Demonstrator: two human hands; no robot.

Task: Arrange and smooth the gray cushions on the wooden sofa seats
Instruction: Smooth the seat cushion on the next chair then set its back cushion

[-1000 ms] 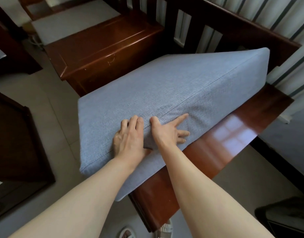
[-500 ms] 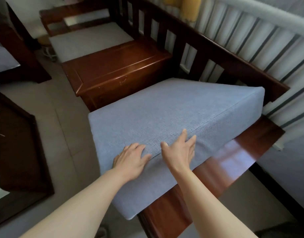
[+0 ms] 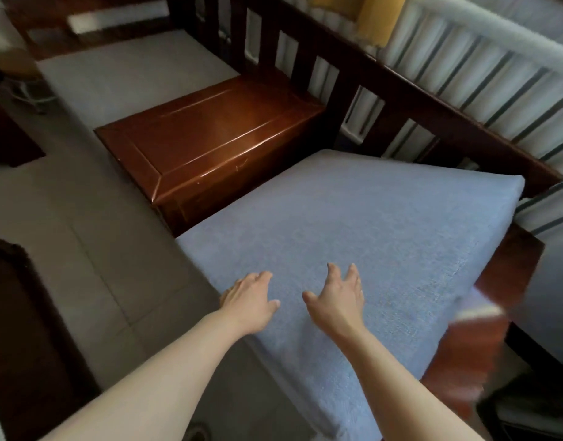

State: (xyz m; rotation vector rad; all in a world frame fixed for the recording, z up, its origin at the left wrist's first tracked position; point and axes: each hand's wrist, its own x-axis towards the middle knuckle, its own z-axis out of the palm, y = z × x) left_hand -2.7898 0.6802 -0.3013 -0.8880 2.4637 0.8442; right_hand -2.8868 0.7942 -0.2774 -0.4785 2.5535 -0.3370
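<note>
Hands flat on gray cushion (image 3: 353, 237): left hand (image 3: 249, 299) at its left edge, right hand (image 3: 337, 297) fingers spread; neither grip holds anything.

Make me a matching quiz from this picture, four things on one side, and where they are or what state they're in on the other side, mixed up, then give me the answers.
Things:
1. near gray cushion
2. far gray cushion
3. wooden box section
4. left hand

Places or states:
A. bare glossy wood, between the two cushions
B. at the cushion's left front edge, fingers relaxed
C. askew on its seat, bare wood showing at its right
D. lying beyond the wooden section, at the far end

Pairs: 1-C, 2-D, 3-A, 4-B
</note>
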